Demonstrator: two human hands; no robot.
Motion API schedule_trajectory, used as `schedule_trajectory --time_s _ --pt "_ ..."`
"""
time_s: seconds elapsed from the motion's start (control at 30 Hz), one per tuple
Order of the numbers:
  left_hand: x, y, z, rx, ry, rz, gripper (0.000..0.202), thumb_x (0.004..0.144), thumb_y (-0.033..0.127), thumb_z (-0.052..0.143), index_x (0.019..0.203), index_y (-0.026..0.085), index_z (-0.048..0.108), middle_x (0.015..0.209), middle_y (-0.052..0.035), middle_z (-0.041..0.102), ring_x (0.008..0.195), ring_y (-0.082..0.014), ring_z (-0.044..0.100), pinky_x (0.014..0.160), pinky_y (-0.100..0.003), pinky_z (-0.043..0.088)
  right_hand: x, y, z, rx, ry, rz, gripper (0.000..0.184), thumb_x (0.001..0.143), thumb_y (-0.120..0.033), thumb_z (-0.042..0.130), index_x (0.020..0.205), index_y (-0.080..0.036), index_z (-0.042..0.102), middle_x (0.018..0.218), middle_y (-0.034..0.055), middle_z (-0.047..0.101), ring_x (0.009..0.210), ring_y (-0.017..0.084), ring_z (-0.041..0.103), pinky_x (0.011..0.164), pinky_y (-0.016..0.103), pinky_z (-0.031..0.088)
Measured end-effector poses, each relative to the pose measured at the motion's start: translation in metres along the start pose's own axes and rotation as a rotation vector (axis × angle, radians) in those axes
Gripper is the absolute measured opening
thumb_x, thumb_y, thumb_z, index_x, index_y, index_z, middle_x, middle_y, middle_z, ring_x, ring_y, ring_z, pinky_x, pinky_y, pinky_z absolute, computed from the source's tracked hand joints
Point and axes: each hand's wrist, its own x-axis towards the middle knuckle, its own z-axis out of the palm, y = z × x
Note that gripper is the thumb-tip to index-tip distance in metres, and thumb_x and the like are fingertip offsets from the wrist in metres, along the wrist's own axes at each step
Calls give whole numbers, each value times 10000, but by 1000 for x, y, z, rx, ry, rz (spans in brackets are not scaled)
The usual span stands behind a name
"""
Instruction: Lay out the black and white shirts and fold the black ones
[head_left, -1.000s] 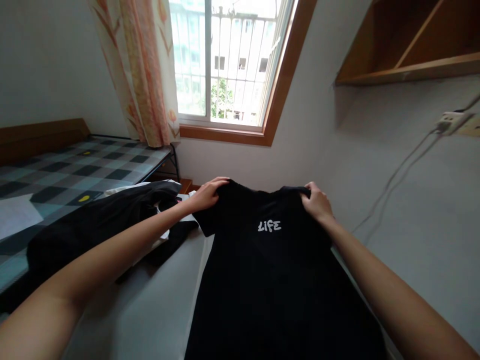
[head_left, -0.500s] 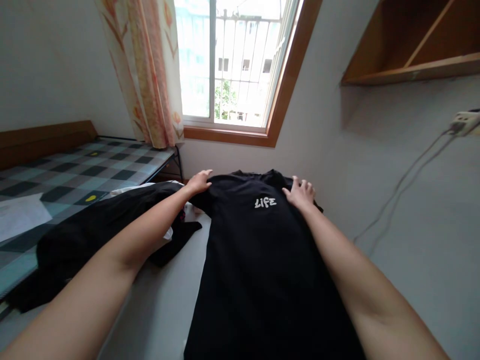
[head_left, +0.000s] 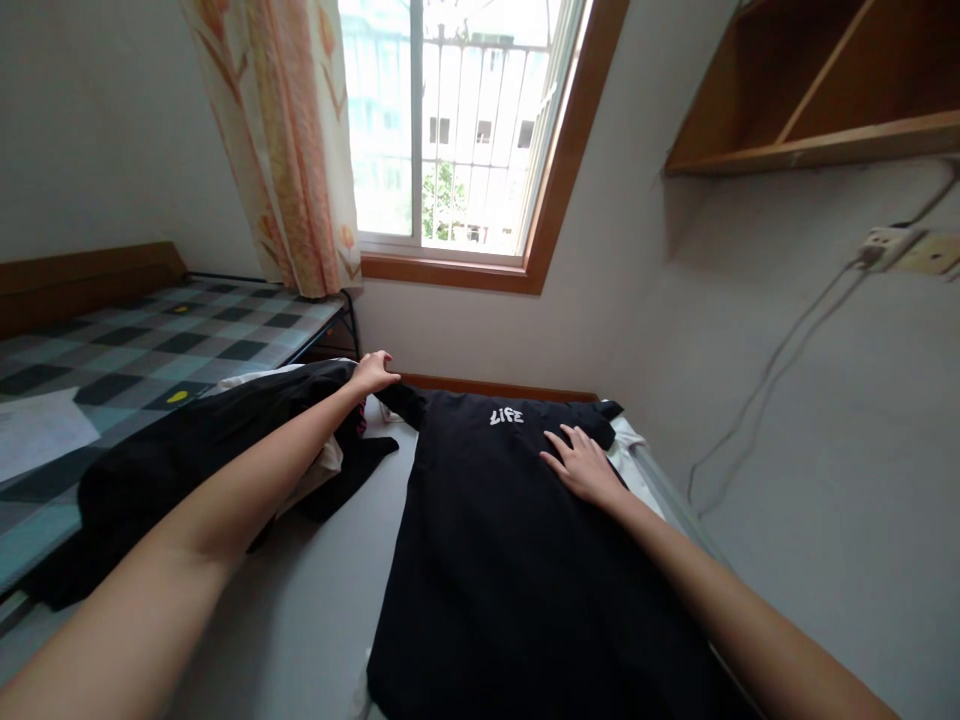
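A black T-shirt (head_left: 480, 540) with white "Life" lettering lies spread over the white surface (head_left: 300, 600) in front of me. Its collar end is at the far side, and its lower part runs out of the bottom of the view. My left hand (head_left: 373, 373) is closed on the end of the left sleeve, pulling it out to the side and a little up. My right hand (head_left: 586, 465) rests flat on the shirt's upper right part, fingers spread, just below and right of the lettering.
Left of the shirt lies a heap of dark clothes (head_left: 180, 465). Beyond it is a checked mattress (head_left: 247, 315) with paper (head_left: 45, 435) on it. A window (head_left: 450, 140) and curtain (head_left: 292, 150) are ahead; a cable (head_left: 772, 370) hangs on the right wall below a wooden shelf (head_left: 817, 145).
The shirt's collar end has come down flat onto the surface. My right hand has left the shoulder and moved nearer onto the shirt front; my left hand has shifted left with the sleeve.
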Motion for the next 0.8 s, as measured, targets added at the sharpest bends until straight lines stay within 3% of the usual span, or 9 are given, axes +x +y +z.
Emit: schedule_trajectory --time_s 0.1,0.17,0.2,0.27,0.37,0.43,0.53,0.67,0.8 --pt "-29 25 6 20 -13 -28 304 896 313 614 1171 186 604 1177 -92 590 1030 -223 599 879 -413 518 -5 24 -11 56 138 55 454 960 -405 363 1304 -196 572 1329 145 543 1202 287 510 979 423 418" --pt "-58 42 16 33 -62 -25 196 850 266 646 1040 221 669 1070 -63 605 1007 -221 598 903 -388 496 2 47 -24 84 232 232 432 944 -348 376 1267 -161 594 1210 162 598 1074 279 578 911 410 453" --pt "-75 50 22 47 -143 -1 159 851 267 629 995 221 679 1030 -55 600 996 -219 596 915 -383 483 7 59 -30 94 249 351 428 926 -335 398 1253 -150 603 1173 170 608 1035 282 593 883 409 462" --pt "-108 64 34 64 -233 42 201 861 323 606 1023 222 672 1032 -61 587 998 -231 585 910 -389 468 19 79 -37 128 206 556 425 886 -417 462 1158 -162 665 1114 178 623 998 301 605 845 428 472" --pt "-143 76 46 103 -183 -1 291 884 417 567 1094 226 633 1052 -73 571 1014 -249 570 897 -405 445 33 92 -35 164 51 687 498 748 -636 587 919 -194 739 1035 171 646 1007 350 596 856 511 456" --pt "-153 79 49 107 -143 -56 310 904 428 530 1112 212 608 1037 -76 579 979 -243 577 886 -409 432 39 92 -29 191 -5 684 438 663 -610 687 818 -202 731 967 145 663 988 354 600 857 541 449" --pt "-156 79 48 81 -158 -134 301 907 405 520 1117 201 589 951 -55 607 893 -228 592 859 -404 420 47 91 -28 283 78 651 269 728 -439 668 831 -193 695 851 92 670 864 277 631 802 473 491" --pt "-153 77 46 11 -208 -134 283 876 334 558 1129 208 583 909 -30 618 854 -214 602 832 -381 416 54 105 -44 465 379 557 278 834 -391 527 907 -148 640 767 79 652 699 198 618 670 346 520" --pt "-154 75 48 -20 -221 -62 226 877 286 549 1086 225 608 961 -29 612 848 -199 604 860 -377 422 43 117 -48 560 624 475 281 823 -387 528 942 -143 600 809 104 655 719 222 615 670 362 520"
